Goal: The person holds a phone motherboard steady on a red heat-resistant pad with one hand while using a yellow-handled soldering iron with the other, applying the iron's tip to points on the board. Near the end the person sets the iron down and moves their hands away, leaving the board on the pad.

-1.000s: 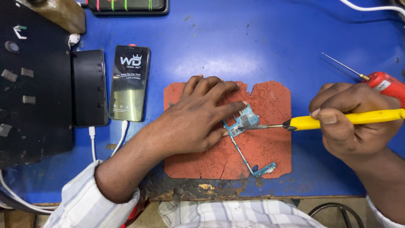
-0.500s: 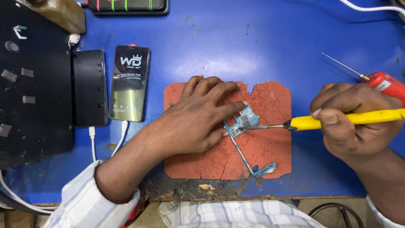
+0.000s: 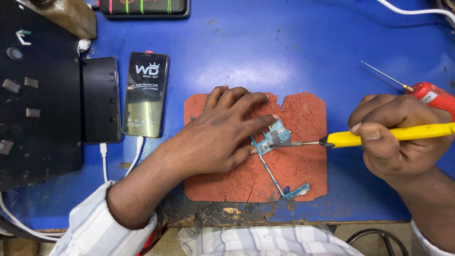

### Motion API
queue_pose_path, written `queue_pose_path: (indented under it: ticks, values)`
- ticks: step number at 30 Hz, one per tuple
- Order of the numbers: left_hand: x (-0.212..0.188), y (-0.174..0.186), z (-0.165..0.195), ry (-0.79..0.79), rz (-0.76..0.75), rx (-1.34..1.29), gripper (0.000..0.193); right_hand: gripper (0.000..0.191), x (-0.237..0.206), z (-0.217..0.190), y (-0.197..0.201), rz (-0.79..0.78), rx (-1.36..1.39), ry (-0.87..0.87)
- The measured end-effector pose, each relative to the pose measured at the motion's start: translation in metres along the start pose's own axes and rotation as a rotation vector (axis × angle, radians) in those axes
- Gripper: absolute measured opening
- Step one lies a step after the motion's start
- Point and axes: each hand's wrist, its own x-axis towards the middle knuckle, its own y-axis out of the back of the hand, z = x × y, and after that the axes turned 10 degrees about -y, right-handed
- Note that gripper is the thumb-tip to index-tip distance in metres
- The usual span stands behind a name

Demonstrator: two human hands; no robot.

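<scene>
Pressing flat on the red-brown work mat (image 3: 294,175), the left hand (image 3: 222,132) pins a small blue-green circuit board (image 3: 272,137) between its index finger and thumb, so that the board cannot slide while it is worked on; the grip of this hand is a spread, downward hold with the fingertips closed onto the board's left edge. From the board a thin strip runs toward the mat's near edge and ends in a small connector piece (image 3: 297,192). Right of the mat, the right hand (image 3: 393,137) has its fingers wrapped shut around a yellow-handled tool (image 3: 379,136), held level so that the dark metal tip reaches leftward onto the board's right side. A red-handled tool (image 3: 429,95) with a fine needle point lies just behind that hand. The mat, cracked and ragged at its edges, sits on a worn blue tabletop (image 3: 284,52), whose near edge is chipped and burnt dark. Left of the mat lie a phone display panel (image 3: 145,95) and, beyond it, a black phone (image 3: 100,100), each with a white cable (image 3: 104,161) plugged in; a black block (image 3: 38,104) stands further left.
</scene>
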Motion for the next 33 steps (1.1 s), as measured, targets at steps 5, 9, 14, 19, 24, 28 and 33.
queue_pose_path:
  ticks: [5, 9, 14, 19, 24, 28, 33]
  values:
    - [0.0, 0.001, 0.0, -0.003, -0.002, 0.002, 0.064, 0.03, 0.001, 0.0, 0.0, -0.006, -0.011, 0.016]
    - [0.0, 0.0, 0.0, -0.001, -0.01, -0.004, 0.064, 0.029, 0.002, -0.001, 0.0, -0.003, -0.003, 0.008]
    - [0.001, 0.001, 0.0, -0.007, -0.001, 0.007, 0.064, 0.029, 0.003, -0.002, 0.0, -0.013, -0.032, 0.027]
    - [0.001, 0.002, 0.001, -0.009, -0.003, 0.008, 0.064, 0.029, 0.001, 0.001, -0.001, 0.016, 0.002, 0.008]
    - [0.0, 0.002, 0.0, -0.008, -0.01, 0.005, 0.063, 0.027, -0.001, 0.005, 0.001, 0.021, 0.03, 0.001]
    - [0.0, 0.002, 0.001, -0.011, -0.002, 0.016, 0.063, 0.026, -0.003, 0.009, 0.002, 0.015, 0.046, 0.013]
    - [0.002, 0.001, 0.001, -0.011, -0.001, 0.007, 0.063, 0.024, -0.005, 0.009, 0.003, 0.015, 0.056, 0.003]
